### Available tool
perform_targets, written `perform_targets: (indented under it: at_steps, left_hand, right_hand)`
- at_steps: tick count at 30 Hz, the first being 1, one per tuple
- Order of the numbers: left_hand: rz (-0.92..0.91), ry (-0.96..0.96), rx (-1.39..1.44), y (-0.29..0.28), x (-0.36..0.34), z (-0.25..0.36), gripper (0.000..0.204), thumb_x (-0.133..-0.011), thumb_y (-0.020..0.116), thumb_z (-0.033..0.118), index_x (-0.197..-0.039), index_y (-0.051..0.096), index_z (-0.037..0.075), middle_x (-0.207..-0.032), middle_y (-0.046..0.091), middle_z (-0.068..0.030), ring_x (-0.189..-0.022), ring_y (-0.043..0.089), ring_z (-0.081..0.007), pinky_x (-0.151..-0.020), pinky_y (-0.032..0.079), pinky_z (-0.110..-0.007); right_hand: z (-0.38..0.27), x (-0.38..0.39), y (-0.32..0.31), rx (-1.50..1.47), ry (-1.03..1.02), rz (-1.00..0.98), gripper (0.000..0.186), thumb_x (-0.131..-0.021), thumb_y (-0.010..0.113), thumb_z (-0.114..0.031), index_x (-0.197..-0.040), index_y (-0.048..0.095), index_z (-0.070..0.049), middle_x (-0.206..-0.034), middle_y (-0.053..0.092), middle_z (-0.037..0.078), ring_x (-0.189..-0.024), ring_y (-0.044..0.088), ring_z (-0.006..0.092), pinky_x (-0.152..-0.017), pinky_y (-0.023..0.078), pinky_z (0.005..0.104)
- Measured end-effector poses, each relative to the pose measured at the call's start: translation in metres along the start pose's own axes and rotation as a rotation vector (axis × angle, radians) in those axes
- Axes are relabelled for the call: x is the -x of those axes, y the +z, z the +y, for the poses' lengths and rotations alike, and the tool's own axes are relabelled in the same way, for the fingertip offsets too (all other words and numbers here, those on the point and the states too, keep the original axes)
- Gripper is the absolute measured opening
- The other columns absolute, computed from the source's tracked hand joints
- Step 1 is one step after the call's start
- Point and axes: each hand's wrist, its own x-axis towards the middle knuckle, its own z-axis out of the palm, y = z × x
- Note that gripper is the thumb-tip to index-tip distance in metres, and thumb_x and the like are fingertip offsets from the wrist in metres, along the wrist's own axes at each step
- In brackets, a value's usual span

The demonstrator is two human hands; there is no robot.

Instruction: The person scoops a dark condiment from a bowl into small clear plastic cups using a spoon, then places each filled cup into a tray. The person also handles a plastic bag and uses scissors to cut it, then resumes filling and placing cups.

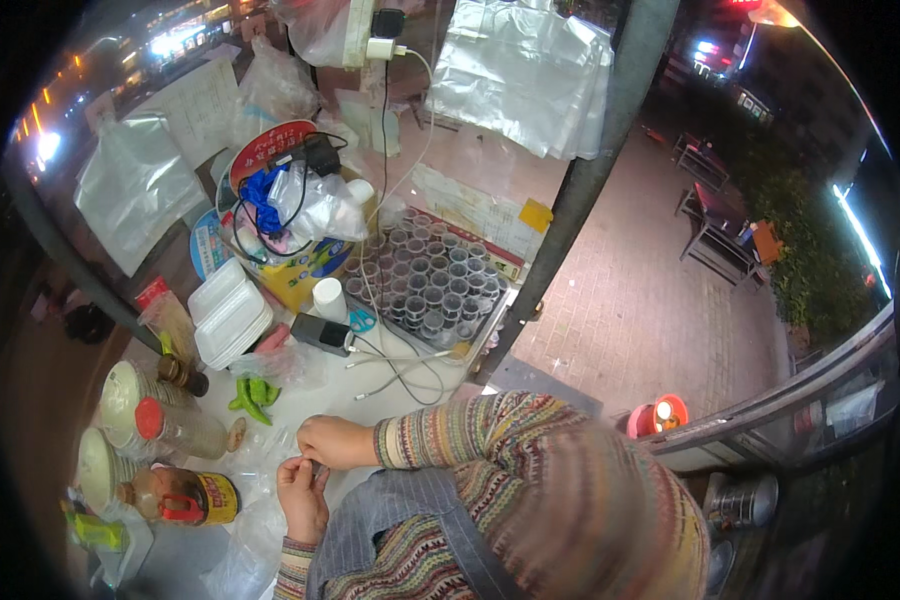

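Note:
My right hand point(336, 441) reaches over the white counter point(395, 375) from the right, its sleeve striped and knitted. Just below it is my left hand point(303, 497), with fingertips meeting those of the right. Both hands are closed in a pinch, and something small and dark seems to sit between them, too small to name. A crumpled clear plastic bag point(255, 520) lies against the left hand. Several green peppers point(254, 396) rest just beyond the hands. A brown sauce bottle point(185, 497) with a red handle lies on its side nearby, close to a red-lidded clear jar point(175, 425).
Stacked bowls point(128, 400) stand at the left edge near white foam boxes point(232, 315). A black power bank point(320, 334) with white cables, blue scissors point(362, 320) and a tray of small clear cups point(435, 275) occupy the back. A metal post point(595, 150) rises on the right.

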Motion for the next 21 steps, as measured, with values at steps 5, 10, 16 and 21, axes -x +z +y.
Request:
perform_targets:
  at_steps: [5,10,16,21]
  left_hand:
    - [0.028,0.098,0.089,0.0,-0.002,-0.001,0.006,-0.091,0.052,0.009,-0.096,0.049,0.008,-0.094,0.057,-0.0046,-0.083,0.057,-0.0142,-0.075,0.051,-0.031]
    - [0.074,0.093,0.111,0.003,0.003,0.004,0.007,-0.091,0.052,0.011,-0.096,0.048,0.008,-0.095,0.056,-0.0047,-0.083,0.056,-0.0141,-0.075,0.051,-0.031]
    - [0.067,0.073,0.158,0.003,0.003,0.003,0.009,-0.092,0.05,0.013,-0.099,0.048,0.007,-0.099,0.055,-0.0056,-0.086,0.055,-0.014,-0.078,0.05,-0.03]
    - [0.052,0.037,0.221,-0.001,0.006,0.007,0.018,-0.093,0.049,0.011,-0.109,0.046,0.006,-0.103,0.055,-0.0069,-0.093,0.054,-0.0147,-0.085,0.047,-0.027]
  right_hand:
    - [0.0,-0.001,0.004,-0.095,-0.047,0.118,0.013,-0.079,0.054,-0.016,-0.078,0.057,-0.004,-0.079,0.058,0.015,-0.077,0.057,0.0332,-0.069,0.045,0.0407]
    - [-0.001,0.001,0.003,-0.225,0.062,0.065,0.012,-0.079,0.056,-0.014,-0.078,0.055,-0.002,-0.074,0.058,0.015,-0.071,0.056,0.032,-0.064,0.045,0.0393]
    - [-0.005,-0.001,0.001,-0.157,0.079,0.04,0.012,-0.079,0.056,-0.012,-0.083,0.055,-0.001,-0.077,0.058,0.014,-0.071,0.056,0.0311,-0.064,0.044,0.0388]
    - [-0.007,0.005,0.008,-0.13,0.005,-0.016,0.025,-0.08,0.057,-0.009,-0.104,0.057,-0.001,-0.082,0.058,0.015,-0.077,0.056,0.0293,-0.071,0.045,0.0374]
